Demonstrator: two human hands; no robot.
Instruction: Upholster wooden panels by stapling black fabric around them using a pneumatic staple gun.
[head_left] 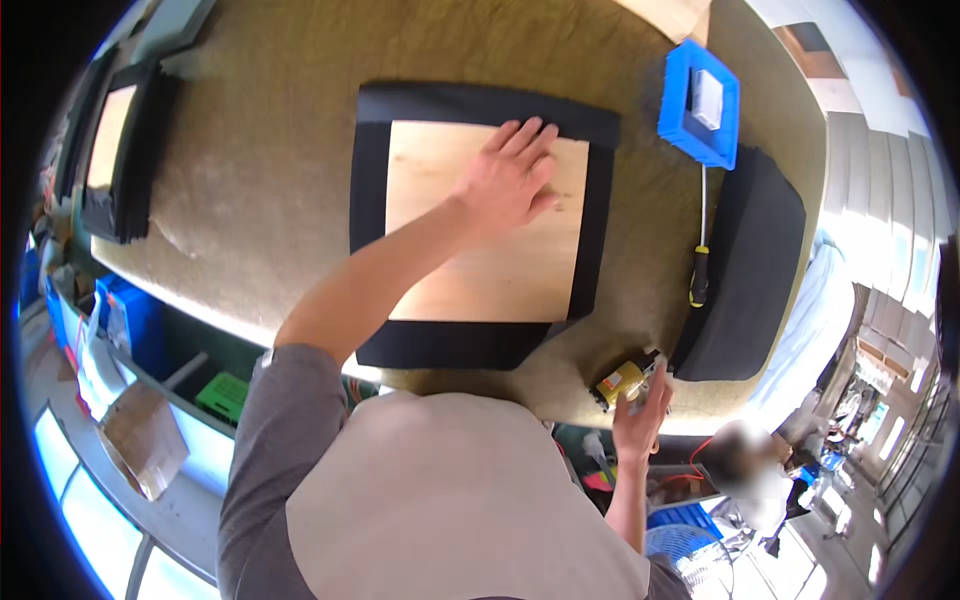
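Observation:
My left hand [510, 175] lies flat, fingers spread, on the upper right part of a pale square wooden board [470, 285]. The board rests on a larger sheet of black material [440, 345], whose border shows on all sides. Near the table's front edge, my right hand [642, 418] is beside a yellow and black power tool [622, 384] that looks like a staple gun. Its fingers are apart around the tool's right end, and I see no firm grip. Part of the tool is hidden by the fingers.
A blue tray [668, 125] with a white box [708, 98] stands at the far right. Below it lies a screwdriver [700, 270], beside folded black material [745, 275]. Black-wrapped boards [125, 150] are stacked at left. A blurred person [750, 470] is beyond the table at right.

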